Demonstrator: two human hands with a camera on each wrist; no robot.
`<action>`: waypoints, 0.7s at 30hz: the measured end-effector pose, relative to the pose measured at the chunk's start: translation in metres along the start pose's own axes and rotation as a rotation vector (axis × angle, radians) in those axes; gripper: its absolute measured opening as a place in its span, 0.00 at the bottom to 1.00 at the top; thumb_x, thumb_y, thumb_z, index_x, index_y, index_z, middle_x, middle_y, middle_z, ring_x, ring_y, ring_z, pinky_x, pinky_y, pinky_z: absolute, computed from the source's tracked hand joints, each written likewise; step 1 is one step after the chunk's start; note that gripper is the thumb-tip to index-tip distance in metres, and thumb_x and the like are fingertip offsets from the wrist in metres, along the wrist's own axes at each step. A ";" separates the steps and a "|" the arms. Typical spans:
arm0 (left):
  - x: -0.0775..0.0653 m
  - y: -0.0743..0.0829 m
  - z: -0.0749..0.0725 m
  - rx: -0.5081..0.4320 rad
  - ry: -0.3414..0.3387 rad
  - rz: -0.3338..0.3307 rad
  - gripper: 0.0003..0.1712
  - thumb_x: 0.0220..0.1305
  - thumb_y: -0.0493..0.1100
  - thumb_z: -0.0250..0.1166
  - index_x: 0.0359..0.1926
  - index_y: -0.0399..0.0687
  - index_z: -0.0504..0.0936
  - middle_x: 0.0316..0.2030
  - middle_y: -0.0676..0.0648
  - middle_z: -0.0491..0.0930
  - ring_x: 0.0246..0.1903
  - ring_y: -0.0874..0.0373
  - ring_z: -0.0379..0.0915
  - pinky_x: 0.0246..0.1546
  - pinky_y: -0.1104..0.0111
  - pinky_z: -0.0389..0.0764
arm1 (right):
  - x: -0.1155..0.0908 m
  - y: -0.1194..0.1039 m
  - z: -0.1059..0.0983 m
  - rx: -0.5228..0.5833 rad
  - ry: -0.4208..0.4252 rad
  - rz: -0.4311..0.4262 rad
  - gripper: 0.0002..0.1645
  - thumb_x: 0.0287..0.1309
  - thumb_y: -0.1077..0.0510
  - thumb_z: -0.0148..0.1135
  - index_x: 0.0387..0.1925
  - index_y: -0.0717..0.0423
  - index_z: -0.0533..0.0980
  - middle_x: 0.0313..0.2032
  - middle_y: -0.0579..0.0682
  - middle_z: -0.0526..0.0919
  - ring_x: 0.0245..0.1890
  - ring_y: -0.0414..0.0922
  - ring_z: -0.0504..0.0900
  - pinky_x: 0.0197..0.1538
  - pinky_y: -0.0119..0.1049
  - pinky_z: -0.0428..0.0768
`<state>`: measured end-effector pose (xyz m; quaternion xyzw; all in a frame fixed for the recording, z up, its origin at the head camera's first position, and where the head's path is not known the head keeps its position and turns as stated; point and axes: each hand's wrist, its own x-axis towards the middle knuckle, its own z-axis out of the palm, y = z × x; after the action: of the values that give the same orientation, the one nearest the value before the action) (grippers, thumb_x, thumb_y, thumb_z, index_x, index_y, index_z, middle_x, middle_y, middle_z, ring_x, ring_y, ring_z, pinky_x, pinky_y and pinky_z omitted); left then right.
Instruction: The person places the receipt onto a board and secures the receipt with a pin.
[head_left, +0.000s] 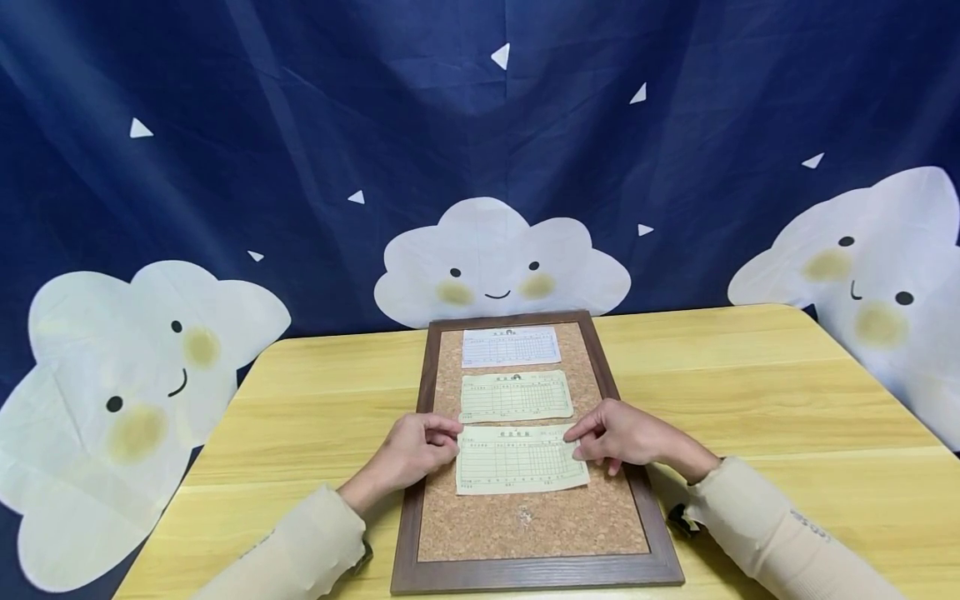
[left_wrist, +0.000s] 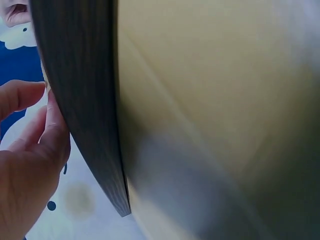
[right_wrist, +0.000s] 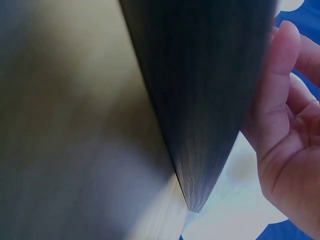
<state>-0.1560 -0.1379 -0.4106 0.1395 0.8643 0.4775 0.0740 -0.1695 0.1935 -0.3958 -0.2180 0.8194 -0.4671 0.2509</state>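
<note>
A corkboard [head_left: 536, 533] in a dark brown wooden frame lies on the table. The lowest of its printed paper slips [head_left: 517, 462], pale yellow-green with a ruled grid, is held at both sides. My left hand [head_left: 416, 450] pinches its upper left edge between thumb and fingers, and in the left wrist view those fingers [left_wrist: 57, 125] show beside the frame. At the upper right edge, my right hand [head_left: 626, 433] pinches the slip. The right wrist view shows this hand [right_wrist: 287, 125] just past the frame side, the paper hidden there.
Above the held slip, a second yellow-green slip [head_left: 513, 400] and a white slip [head_left: 510, 354] lie on the cork, each with a small dark item at its top edge. The wooden table [head_left: 750, 400] extends to both sides. A blue curtain with clouds [head_left: 300, 167] hangs behind.
</note>
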 end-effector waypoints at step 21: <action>0.005 0.004 0.001 0.205 -0.029 0.063 0.13 0.51 0.29 0.73 0.40 0.37 0.87 0.28 0.53 0.81 0.29 0.65 0.76 0.34 0.73 0.77 | 0.002 0.002 -0.001 -0.026 0.012 0.021 0.18 0.58 0.68 0.67 0.48 0.75 0.80 0.17 0.46 0.76 0.17 0.41 0.78 0.24 0.34 0.81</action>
<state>-0.1598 -0.1337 -0.4082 0.1801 0.9026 0.3868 0.0570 -0.1723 0.1939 -0.3970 -0.2099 0.8290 -0.4552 0.2479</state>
